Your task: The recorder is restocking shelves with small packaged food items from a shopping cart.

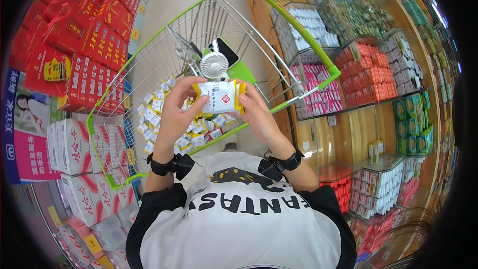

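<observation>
Between both hands I hold a small white and yellow snack packet (220, 97), its printed face turned up. My left hand (181, 101) grips its left end, thumb on the front. My right hand (255, 108) pinches its yellow right end. Beneath them is a wire shopping cart with a green rim (138, 50). A heap of similar white and yellow packets (153, 114) lies in the cart. Just beyond the held packet are a white handheld fan (214, 65), a dark-screened phone (227, 51) and a flat green item (242, 71).
Along the right stands a wooden shelf with clear bins of wrapped snacks, among them orange packets (368, 76) and pink-striped packets (323, 93). Red drink cartons (91, 41) and white shrink-wrapped packs (76, 142) are stacked at left. The cart's green handle (298, 30) arches at upper right.
</observation>
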Demonstrator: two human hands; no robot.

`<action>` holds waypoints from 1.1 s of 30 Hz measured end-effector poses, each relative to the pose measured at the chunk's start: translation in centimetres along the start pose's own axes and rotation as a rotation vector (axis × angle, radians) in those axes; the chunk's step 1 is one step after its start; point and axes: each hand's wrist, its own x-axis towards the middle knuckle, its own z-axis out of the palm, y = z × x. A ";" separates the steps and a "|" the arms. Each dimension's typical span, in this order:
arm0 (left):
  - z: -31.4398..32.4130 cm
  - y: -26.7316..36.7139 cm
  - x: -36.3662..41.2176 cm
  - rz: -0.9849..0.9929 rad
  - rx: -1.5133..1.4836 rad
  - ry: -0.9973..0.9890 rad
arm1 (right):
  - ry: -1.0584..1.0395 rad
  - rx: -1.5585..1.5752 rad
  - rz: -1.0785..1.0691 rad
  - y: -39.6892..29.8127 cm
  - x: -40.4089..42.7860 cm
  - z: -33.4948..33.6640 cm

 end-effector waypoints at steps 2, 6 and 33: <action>1.4 -0.3 0.4 0.114 0.224 0.020 | 0.033 -0.021 -0.019 -0.8 -1.0 -0.6; 5.1 0.7 1.3 0.232 0.230 -0.077 | 0.052 -0.156 -0.203 -2.5 -3.1 -1.9; 34.4 3.5 1.4 0.123 -0.109 -0.846 | 0.728 -0.699 -0.633 -11.3 -26.4 -18.0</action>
